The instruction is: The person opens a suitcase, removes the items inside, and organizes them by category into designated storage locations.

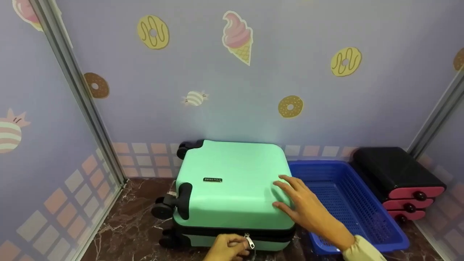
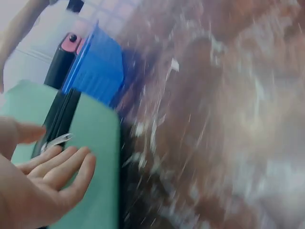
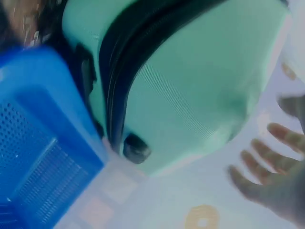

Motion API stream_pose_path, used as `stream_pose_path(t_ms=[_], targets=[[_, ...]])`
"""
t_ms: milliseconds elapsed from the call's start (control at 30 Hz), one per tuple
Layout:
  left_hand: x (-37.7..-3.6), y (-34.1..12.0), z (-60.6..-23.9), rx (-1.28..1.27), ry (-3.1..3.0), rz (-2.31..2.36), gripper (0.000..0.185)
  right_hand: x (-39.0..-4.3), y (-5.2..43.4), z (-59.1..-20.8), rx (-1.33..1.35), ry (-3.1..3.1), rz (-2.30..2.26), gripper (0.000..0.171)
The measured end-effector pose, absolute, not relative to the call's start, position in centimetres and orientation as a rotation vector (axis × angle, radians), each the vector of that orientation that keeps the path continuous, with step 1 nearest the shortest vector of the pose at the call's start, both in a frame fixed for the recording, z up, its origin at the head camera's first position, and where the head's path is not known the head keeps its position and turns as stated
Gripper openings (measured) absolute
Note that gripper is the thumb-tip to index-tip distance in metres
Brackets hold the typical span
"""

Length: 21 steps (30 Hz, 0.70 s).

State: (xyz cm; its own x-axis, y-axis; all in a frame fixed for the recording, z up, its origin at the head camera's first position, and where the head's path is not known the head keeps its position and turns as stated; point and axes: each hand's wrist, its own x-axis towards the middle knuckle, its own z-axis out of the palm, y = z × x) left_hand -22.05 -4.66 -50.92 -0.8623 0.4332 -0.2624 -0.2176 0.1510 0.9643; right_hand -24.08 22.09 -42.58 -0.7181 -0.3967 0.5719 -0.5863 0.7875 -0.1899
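A mint-green hard-shell suitcase (image 1: 235,163) lies flat, its black zipper band (image 1: 268,235) facing the front. My left hand (image 1: 227,248) is at that band, thumb and forefinger at a silver zipper pull (image 1: 249,241). In the left wrist view the same zipper pull (image 2: 58,140) lies between thumb and fingers, the other fingers loosely bent. My right hand (image 1: 302,201) hovers over the suitcase's right front corner, fingers spread and holding nothing. The right wrist view shows those fingers (image 3: 262,167) apart from the shell.
Right of the suitcase stands a blue plastic basket (image 1: 348,195). Beyond it is a black box with pink drawers (image 1: 402,174) and round knobs. Black wheels (image 1: 163,208) jut out on the suitcase's left. Patterned wall panels (image 1: 253,83) enclose the dark marbled surface (image 1: 127,221).
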Motion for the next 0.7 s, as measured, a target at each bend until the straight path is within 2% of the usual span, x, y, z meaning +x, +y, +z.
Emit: stream_pose_path(t_ms=[133, 300, 467, 700], targets=[[-21.6, -3.3, -51.0, -0.030, 1.860, 1.848, 0.031, -25.0, 22.8, -42.4, 0.736, -2.723, 0.643, 0.053], [-21.5, -3.0, -51.6, -0.061, 1.717, 1.928, 0.031, -25.1, 22.9, -41.9, 0.714, -2.794, 0.691, 0.055], [-21.9, -3.5, -52.3, 0.207, 1.877, 1.887, 0.025, -25.2, 22.9, -41.7, 0.714, -2.823, 0.725, 0.056], [-23.2, -6.0, -51.1, 0.618, 2.191, 1.486, 0.022, -25.3, 23.0, -41.6, 0.690, -2.839, 0.772, 0.055]])
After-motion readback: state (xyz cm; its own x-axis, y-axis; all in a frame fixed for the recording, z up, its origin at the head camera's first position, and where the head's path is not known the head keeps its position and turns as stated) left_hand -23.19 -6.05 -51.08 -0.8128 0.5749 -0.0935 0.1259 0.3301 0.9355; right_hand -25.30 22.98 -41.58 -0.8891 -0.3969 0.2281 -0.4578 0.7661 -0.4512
